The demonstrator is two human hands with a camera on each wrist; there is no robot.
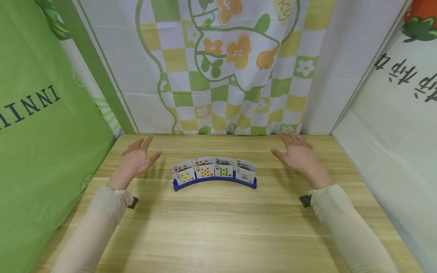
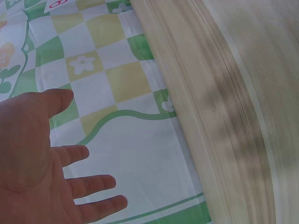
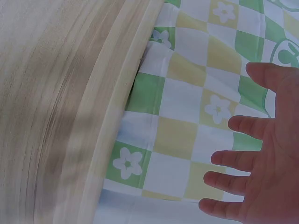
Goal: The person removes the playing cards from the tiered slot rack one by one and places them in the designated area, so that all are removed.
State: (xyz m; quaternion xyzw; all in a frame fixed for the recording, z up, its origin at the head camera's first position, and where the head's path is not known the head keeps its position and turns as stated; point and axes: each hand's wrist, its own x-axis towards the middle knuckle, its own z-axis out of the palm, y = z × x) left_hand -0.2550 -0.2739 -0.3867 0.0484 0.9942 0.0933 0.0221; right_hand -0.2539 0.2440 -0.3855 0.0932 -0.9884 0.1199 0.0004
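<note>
A curved blue card holder (image 1: 215,179) stands mid-table in the head view, with playing cards (image 1: 205,171) upright in two rows. The front row includes a five, an eight and a ten; a nine, a seven, a queen and a king show behind. To the left of the holder, my left hand (image 1: 135,159) hovers over the table with fingers spread and nothing in it. My right hand (image 1: 300,153) is held the same way on the other side, apart from the cards. Both wrist views show the hands with bare palms and extended fingers.
The wooden table (image 1: 218,227) ends at a checkered curtain (image 1: 239,98) along its far edge. A green cloth (image 1: 51,132) hangs at the left and a white printed cloth (image 1: 385,113) at the right. Dark wrist devices (image 1: 305,201) peek from the sleeves.
</note>
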